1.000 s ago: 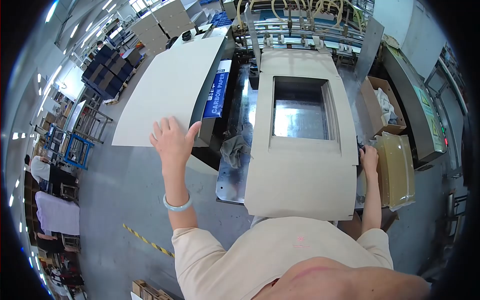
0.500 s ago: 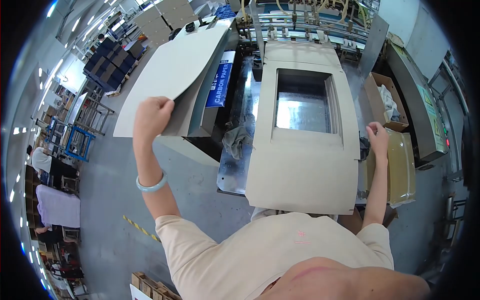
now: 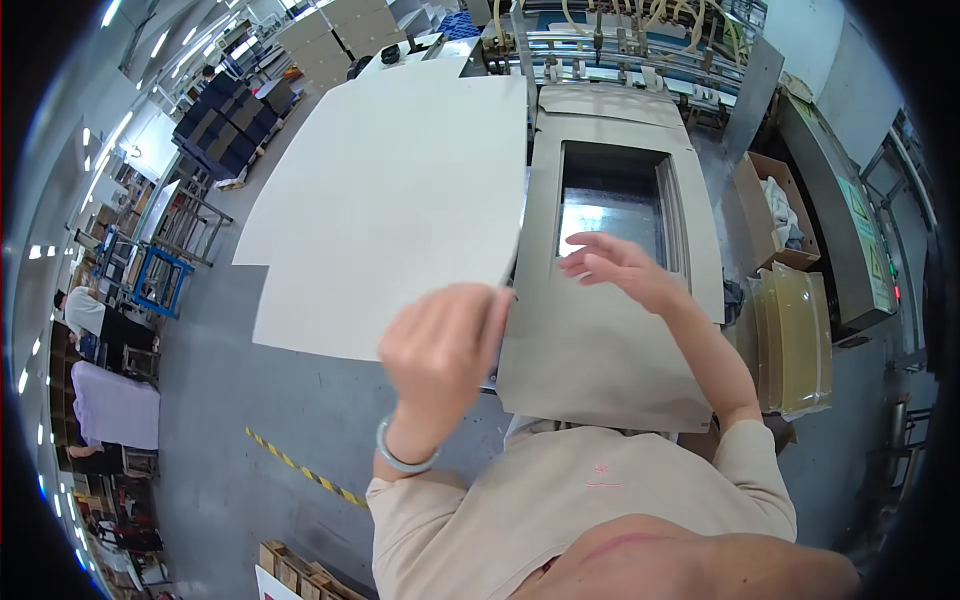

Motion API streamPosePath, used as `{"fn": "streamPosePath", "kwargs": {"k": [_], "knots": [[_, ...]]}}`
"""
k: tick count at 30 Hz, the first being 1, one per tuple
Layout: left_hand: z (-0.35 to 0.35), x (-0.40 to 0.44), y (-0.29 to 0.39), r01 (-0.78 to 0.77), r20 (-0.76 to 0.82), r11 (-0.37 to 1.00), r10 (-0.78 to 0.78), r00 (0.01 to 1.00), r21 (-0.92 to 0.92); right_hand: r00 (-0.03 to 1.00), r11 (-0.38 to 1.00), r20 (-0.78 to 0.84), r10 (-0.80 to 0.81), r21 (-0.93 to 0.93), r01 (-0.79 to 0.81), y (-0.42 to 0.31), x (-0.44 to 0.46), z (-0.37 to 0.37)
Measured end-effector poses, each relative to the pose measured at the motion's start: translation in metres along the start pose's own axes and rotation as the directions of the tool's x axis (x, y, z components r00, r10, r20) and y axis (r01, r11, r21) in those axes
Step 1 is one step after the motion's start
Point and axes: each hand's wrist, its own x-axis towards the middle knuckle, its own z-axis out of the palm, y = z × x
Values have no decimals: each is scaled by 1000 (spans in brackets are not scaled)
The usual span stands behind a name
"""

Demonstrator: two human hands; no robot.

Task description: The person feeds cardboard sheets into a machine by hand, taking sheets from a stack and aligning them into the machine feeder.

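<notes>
A large white cardboard sheet [image 3: 390,210] stretches over the left side, its near right corner gripped by my left hand [image 3: 445,340]. The fingers of that hand are curled closed around the edge, and a pale bangle sits on the wrist. My right hand [image 3: 625,270] hovers over the stack of grey-beige boards [image 3: 600,350], fingers spread, holding nothing. A rectangular opening in the boards shows a shiny metal surface [image 3: 610,195] below. The white sheet's right edge lies alongside the left edge of that stack.
Behind the boards runs a machine with rollers and hoses [image 3: 630,55]. To the right stand an open carton with cloth [image 3: 785,215], a wrapped yellowish bundle [image 3: 795,335] and a metal machine housing [image 3: 840,200]. People sit at the far left. A wooden pallet [image 3: 300,575] lies at the bottom.
My left hand has drawn the white sheet rightward and nearer, covering the carbon paper box. My right hand has moved from the right edge of the boards to above them, fingers now spread.
</notes>
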Motion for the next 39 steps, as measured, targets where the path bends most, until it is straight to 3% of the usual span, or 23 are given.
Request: {"fn": "streamPosePath", "kwargs": {"k": [2,8,12,13,14,15,17,19,20,22,24,25,27,29,33,39], "knots": [[8,-13,14,-51,34,998,52,998,-24,983,887,109,147,425,-180,-2,8,18],[12,-30,36,-34,226,992,60,972,-120,958,818,232,170,508,-268,7,25,23],[-14,-17,16,128,348,771,128,929,-624,990,970,82,113,209,-128,4,18,-1],[-24,-16,5,161,309,738,68,949,-656,992,978,37,117,171,-122,0,14,-10],[-35,-13,-6,115,194,811,-2,981,-574,993,984,-9,122,133,-119,-5,9,-21],[-45,-13,-18,171,112,841,-132,985,-513,992,984,-16,123,132,-120,-7,4,-32],[-62,-12,-40,315,-55,881,-356,933,-352,985,990,-128,113,94,-101,-7,-5,-57],[-63,-16,-57,524,-118,821,-558,822,-227,976,988,-156,150,-17,-154,-3,-11,-91],[-61,-22,-69,519,-106,823,-552,827,-232,973,988,-170,153,-11,-157,-3,-13,-101],[-49,-36,-91,801,196,557,-779,596,-220,958,985,-258,126,-85,-153,-6,-21,-119],[-28,-47,-100,896,490,329,-753,440,-299,948,974,-284,143,-130,-186,-2,-26,-140],[-15,-53,-106,894,504,334,-740,445,-298,945,960,-287,156,-182,-213,0,-26,-151],[10,-64,-116,825,804,-191,-420,422,-532,940,921,-289,181,-286,-265,2,-27,-172],[33,-56,-109,791,815,-263,-370,446,-552,935,909,-295,195,-304,-286,-1,-27,-186],[63,-30,-91,771,802,-265,-355,481,-580,930,864,-291,226,-382,-329,-9,-27,-215],[101,-10,-60,821,777,-147,-448,441,-551,900,783,-378,218,-483,-393,-19,-25,-257]]}}
